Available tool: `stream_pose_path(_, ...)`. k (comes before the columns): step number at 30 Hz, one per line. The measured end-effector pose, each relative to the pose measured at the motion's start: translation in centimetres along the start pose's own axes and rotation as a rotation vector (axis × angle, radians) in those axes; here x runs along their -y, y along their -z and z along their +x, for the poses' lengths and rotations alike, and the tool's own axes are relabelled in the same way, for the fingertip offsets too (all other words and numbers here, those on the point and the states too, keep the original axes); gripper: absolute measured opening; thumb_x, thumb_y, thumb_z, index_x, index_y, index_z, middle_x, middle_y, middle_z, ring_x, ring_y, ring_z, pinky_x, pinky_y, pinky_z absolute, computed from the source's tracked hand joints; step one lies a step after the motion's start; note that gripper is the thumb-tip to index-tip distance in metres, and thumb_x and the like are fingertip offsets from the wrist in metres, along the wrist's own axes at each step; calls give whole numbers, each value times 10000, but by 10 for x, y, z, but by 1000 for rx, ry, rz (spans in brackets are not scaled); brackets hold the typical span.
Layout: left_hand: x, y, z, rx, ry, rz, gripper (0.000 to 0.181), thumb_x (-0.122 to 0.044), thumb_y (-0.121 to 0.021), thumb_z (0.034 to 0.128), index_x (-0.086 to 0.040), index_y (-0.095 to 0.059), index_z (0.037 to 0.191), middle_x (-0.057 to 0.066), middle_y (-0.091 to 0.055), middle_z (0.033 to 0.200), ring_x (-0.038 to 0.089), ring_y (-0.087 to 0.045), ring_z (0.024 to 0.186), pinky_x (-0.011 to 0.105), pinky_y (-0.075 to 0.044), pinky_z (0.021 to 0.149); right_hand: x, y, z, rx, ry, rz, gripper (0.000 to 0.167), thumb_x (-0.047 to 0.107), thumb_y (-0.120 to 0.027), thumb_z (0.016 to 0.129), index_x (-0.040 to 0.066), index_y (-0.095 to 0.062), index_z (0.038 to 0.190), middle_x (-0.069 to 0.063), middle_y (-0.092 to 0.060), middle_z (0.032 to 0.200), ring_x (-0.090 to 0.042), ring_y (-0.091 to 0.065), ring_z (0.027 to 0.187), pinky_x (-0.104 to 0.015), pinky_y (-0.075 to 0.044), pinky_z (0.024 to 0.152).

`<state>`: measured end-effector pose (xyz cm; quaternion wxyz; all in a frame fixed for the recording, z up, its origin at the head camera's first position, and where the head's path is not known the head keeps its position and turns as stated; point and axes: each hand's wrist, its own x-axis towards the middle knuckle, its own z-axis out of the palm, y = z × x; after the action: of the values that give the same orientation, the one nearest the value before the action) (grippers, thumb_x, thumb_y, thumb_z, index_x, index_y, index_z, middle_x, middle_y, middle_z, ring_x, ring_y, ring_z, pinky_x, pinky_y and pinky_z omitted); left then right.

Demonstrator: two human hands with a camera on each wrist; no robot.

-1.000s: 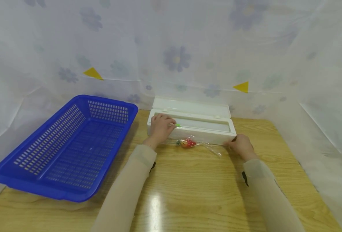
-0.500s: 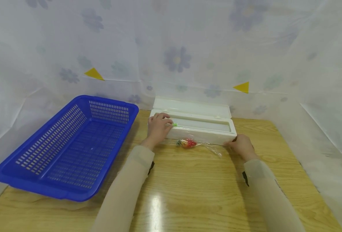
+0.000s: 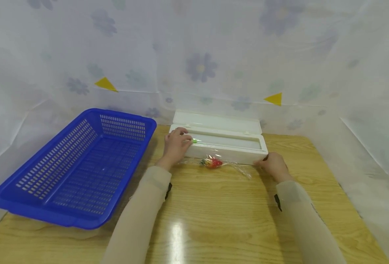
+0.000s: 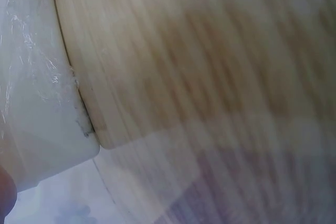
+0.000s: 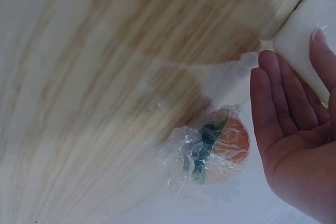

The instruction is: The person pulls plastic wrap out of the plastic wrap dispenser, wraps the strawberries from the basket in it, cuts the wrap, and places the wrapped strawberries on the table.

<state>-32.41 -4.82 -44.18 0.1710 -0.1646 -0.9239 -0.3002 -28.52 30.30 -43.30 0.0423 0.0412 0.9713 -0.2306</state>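
Note:
A long white cling film dispenser [image 3: 232, 156] lies near the back of the table with its lid open. Along its front edge, my left hand [image 3: 175, 147] pinches a small green slide cutter [image 3: 195, 140] near the left end. At the right front corner, thumb and fingers of my right hand [image 3: 273, 167] hold the dispenser's end. Before the front wall sits a red and yellow fruit-like thing with green leaves [image 3: 213, 162], under clear film [image 3: 242, 169]. The right wrist view shows an orange and green film-covered thing [image 5: 228, 142] beside that hand; whether it is the same thing, I cannot tell.
A large blue plastic basket [image 3: 97, 172] stands on the left of the wooden table [image 3: 221, 220]. Flowered white cloth [image 3: 201, 47] encloses the table at the back and sides, with two yellow triangles on the back wall.
My left hand has moved a little to the left along the dispenser's front edge, and the green slide cutter has gone with it. The right hand stays at the corner.

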Motion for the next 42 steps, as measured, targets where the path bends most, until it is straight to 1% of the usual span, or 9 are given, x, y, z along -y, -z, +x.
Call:
stream_pose_path(8,3,1,0,-2,6,-53,169,-262,-617,896,-158,-712,990,40,-554,1218,241,-504,1153,515,-255,1052,0,1,0,-4,0,13,315,281,-678,841,-26,-611,836,-105,-619,698,-165,-471,570,-276,-388,506)
stream_pose_path(14,6,4,-4,-34,0,-105,153,-216,-631,884,-121,-712,973,67,-565,1199,285,-485,1167,530,-246,1029,1,0,0,-7,8,2,321,297,-672,844,-16,-602,832,-84,-600,685,-171,-469,574,-277,-385,503)
stream_pose_path(19,13,5,-6,-101,-70,-228,132,-102,-645,862,-7,-698,936,159,-566,1141,338,-513,1108,489,-347,1000,3,1,-2,-2,-8,-17,338,328,-666,845,-2,-593,839,-51,-571,679,-173,-467,591,-280,-379,501)
stream_pose_path(21,17,5,-6,-105,-71,-287,131,-63,-637,860,35,-684,933,191,-558,1142,348,-520,1106,448,-411,986,2,2,-3,-5,-4,-30,341,331,-666,843,-3,-594,834,-58,-576,683,-177,-473,596,-281,-380,502)
stream_pose_path(23,19,5,-7,-90,-42,-336,143,-48,-621,870,61,-668,949,208,-542,1169,350,-511,1136,417,-445,983,2,2,-4,-9,-2,-32,339,327,-668,842,-3,-593,835,-62,-578,688,-180,-476,600,-282,-380,502)
stream_pose_path(26,22,6,-9,-65,33,-394,155,-46,-590,890,72,-646,973,207,-507,1222,345,-474,1201,404,-422,1025,2,1,-4,-12,9,-27,338,316,-673,835,-12,-597,815,-70,-582,678,-181,-475,591,-279,-381,499)
stream_pose_path(28,22,6,-10,-50,66,-402,162,-48,-568,904,79,-624,988,203,-479,1254,345,-452,1233,407,-387,1059,2,1,-4,-13,9,-24,337,313,-676,832,-14,-600,805,-73,-590,675,-179,-476,586,-278,-381,496)
stream_pose_path(37,21,10,-9,47,76,-348,179,-46,-443,960,88,-514,1056,210,-355,1358,363,-375,1301,424,-316,1111,1,3,-3,2,0,-25,341,329,-671,836,0,-592,795,-55,-576,660,-171,-466,573,-281,-379,491)
stream_pose_path(42,20,16,-10,57,108,-330,177,-35,-416,969,86,-494,1072,216,-327,1384,370,-371,1304,427,-334,1098,3,6,-4,8,6,-33,342,325,-665,840,-7,-600,793,-65,-590,665,-167,-467,563,-281,-377,482)
